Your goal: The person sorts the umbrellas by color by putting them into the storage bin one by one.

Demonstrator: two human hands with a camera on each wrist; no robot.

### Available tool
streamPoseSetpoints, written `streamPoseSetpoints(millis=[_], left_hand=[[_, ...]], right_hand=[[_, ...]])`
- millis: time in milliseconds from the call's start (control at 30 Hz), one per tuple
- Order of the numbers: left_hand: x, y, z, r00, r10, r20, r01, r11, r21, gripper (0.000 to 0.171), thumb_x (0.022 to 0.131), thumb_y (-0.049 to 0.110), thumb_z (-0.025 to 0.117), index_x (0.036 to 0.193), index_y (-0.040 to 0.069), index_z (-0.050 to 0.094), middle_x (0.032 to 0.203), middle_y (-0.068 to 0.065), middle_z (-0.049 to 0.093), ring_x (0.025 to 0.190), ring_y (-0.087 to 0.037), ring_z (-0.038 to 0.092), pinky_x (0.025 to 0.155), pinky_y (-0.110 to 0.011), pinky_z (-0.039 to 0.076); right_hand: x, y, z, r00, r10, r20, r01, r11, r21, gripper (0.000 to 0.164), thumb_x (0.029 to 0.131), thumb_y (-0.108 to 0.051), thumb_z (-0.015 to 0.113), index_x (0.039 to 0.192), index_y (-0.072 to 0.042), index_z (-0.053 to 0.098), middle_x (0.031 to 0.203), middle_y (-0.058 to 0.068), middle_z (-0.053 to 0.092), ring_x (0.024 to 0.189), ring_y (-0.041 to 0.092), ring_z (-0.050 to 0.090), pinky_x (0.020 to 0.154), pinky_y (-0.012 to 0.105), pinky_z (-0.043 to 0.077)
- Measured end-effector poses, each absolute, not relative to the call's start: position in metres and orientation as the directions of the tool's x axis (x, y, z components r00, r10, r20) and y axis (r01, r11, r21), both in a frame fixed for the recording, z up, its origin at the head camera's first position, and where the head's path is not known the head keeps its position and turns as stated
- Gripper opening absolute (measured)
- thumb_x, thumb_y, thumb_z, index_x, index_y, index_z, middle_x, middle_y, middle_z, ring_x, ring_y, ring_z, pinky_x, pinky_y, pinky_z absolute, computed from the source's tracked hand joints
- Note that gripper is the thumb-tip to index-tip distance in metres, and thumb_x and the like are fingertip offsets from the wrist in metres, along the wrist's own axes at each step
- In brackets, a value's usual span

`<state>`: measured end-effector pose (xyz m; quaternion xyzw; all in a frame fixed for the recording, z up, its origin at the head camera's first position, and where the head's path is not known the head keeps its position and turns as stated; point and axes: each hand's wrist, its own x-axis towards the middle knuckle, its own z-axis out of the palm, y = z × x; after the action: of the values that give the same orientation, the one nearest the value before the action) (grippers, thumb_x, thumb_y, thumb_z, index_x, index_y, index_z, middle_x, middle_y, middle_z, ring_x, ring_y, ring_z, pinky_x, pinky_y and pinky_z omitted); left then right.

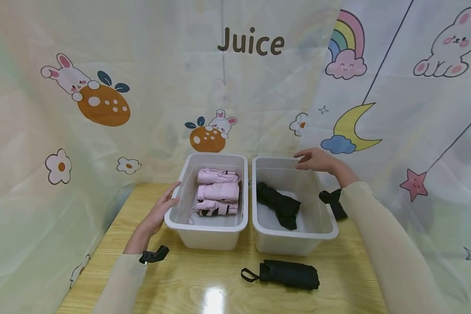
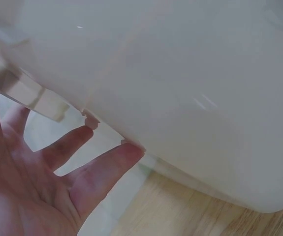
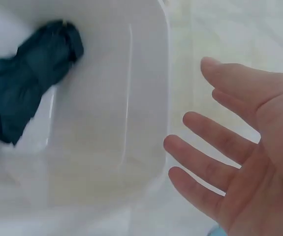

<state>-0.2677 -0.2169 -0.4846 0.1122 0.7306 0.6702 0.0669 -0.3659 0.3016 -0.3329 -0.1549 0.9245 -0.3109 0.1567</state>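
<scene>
Two white plastic bins stand side by side on the table. In the left bin [image 1: 208,228] lie three folded pink umbrellas [image 1: 218,192], stacked in a row. The right bin [image 1: 294,236] holds one folded black umbrella [image 1: 278,205], lying slantwise. My left hand [image 1: 158,213] is at the left bin's outer left side, its fingertips touching the wall; the left wrist view shows the fingers spread. Over the right bin's far right corner is my right hand [image 1: 317,159], fingers extended and holding nothing. Another folded black umbrella [image 1: 288,274] with a wrist loop lies on the table before the right bin.
The wooden table [image 1: 172,283] extends in front of the bins. A printed curtain [image 1: 161,87] with rabbits and flowers hangs close behind the bins and along both sides. A narrow gap separates the two bins.
</scene>
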Motion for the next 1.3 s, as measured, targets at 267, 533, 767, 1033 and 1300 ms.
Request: streamPoseSetpoints(millis=[267,533,767,1033,1300], left_hand=[[-0.268,-0.219,-0.483,-0.968,0.243,0.057,0.077,0.076,0.994,0.06,0.103,0.023,0.045,0.156,0.024,0.019,0.158,-0.019,0.016,0.136,-0.045,0.028,0.1,-0.059,0.033],[-0.265,-0.217,-0.482,-0.968,0.244,0.054,0.077,0.082,0.994,0.059,0.103,0.024,0.045,0.156,0.024,0.019,0.159,-0.017,0.013,0.136,-0.044,0.027,0.1,-0.057,0.033],[-0.265,-0.21,-0.483,-0.968,0.246,0.043,0.063,0.076,0.995,0.058,0.103,0.023,0.045,0.156,0.023,0.021,0.158,-0.018,0.015,0.134,-0.045,0.029,0.098,-0.057,0.037],[-0.267,-0.208,-0.479,-0.973,0.23,0.016,0.042,0.106,0.994,0.058,0.102,0.023,0.045,0.156,0.026,0.022,0.158,-0.017,0.016,0.132,-0.047,0.032,0.095,-0.056,0.04],[-0.263,-0.213,-0.479,-0.978,0.21,-0.004,0.017,0.099,0.995,0.058,0.103,0.019,0.043,0.156,0.026,0.02,0.158,-0.018,0.015,0.134,-0.047,0.029,0.096,-0.057,0.039]], right_hand=[[-0.365,0.358,-0.35,-0.949,-0.265,-0.169,-0.112,0.787,-0.606,0.054,0.098,-0.03,0.059,0.14,0.002,0.046,0.132,0.029,0.052,0.11,0.044,0.057,0.09,0.057,0.046],[-0.351,0.411,-0.396,-0.963,-0.215,-0.162,-0.105,0.856,-0.507,0.051,0.098,-0.028,0.058,0.132,0.009,0.052,0.128,0.032,0.052,0.104,0.045,0.058,0.077,0.048,0.053],[-0.338,0.444,-0.437,-0.951,-0.215,-0.222,-0.106,0.901,-0.42,0.043,0.093,-0.011,0.056,0.128,0.013,0.052,0.125,0.039,0.049,0.108,0.053,0.052,0.081,0.056,0.049],[-0.331,0.447,-0.47,-0.944,-0.24,-0.228,-0.128,0.899,-0.419,0.055,0.081,0.001,0.053,0.133,0.017,0.044,0.133,0.044,0.038,0.118,0.059,0.038,0.09,0.064,0.039],[-0.332,0.451,-0.49,-0.927,-0.254,-0.275,-0.137,0.914,-0.381,0.06,0.077,0.008,0.047,0.137,0.009,0.045,0.133,0.041,0.04,0.111,0.051,0.046,0.081,0.054,0.043]])
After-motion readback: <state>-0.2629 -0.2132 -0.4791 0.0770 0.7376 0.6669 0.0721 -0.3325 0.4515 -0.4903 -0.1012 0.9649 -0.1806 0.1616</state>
